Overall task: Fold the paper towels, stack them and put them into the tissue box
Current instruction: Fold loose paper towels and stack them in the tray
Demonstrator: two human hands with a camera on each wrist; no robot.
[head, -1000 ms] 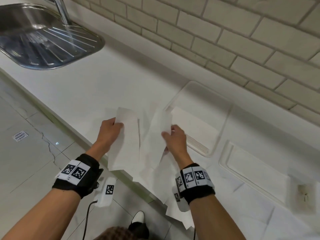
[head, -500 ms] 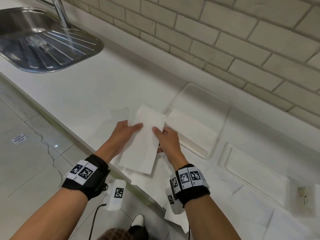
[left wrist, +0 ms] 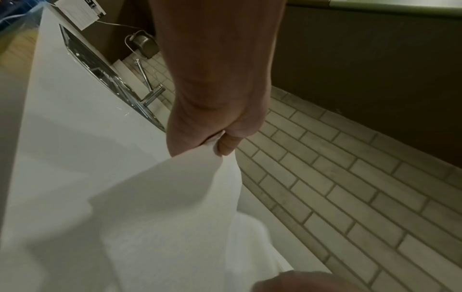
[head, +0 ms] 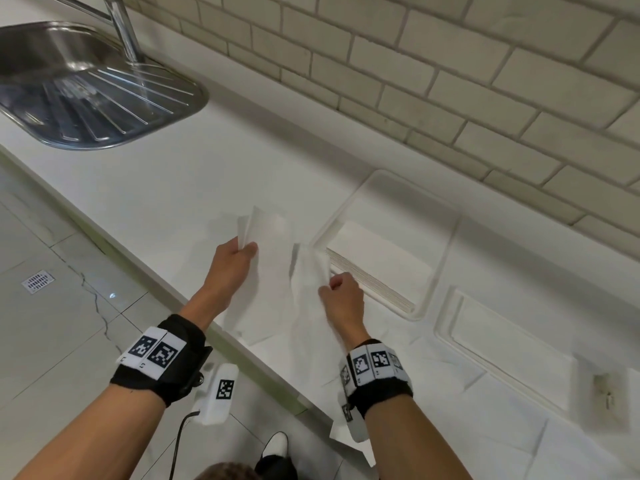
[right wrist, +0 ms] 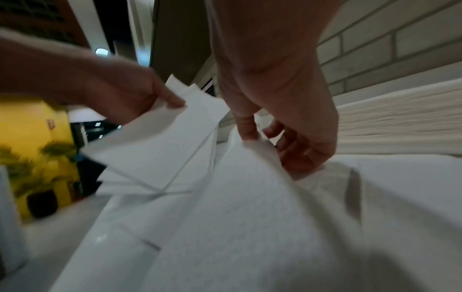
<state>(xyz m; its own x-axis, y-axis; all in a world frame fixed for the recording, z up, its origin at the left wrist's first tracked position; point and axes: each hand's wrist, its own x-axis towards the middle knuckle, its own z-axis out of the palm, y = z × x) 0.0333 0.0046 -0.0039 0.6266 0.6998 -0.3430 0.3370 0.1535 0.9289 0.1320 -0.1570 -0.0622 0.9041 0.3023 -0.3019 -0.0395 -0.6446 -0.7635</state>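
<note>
while the left hand (head: 230,268) pinches the top edge of one paper towel (head: 266,268) between thumb and curled fingers, the right hand (head: 343,299) pinches the top of a second, crumpled paper towel (head: 308,292). both sheets hang over the white counter (head: 180,188), just beside the open tissue box (head: 436,271) holding a stack of folded towels (head: 377,254).

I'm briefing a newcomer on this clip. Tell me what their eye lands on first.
First, the two hands at the counter's near edge: the left hand pinches a folded paper towel, and the right hand pinches another paper towel beside it. Just right of them, the open tissue box by the brick wall holds a stack of folded towels. The steel sink gleams at far left.
</note>
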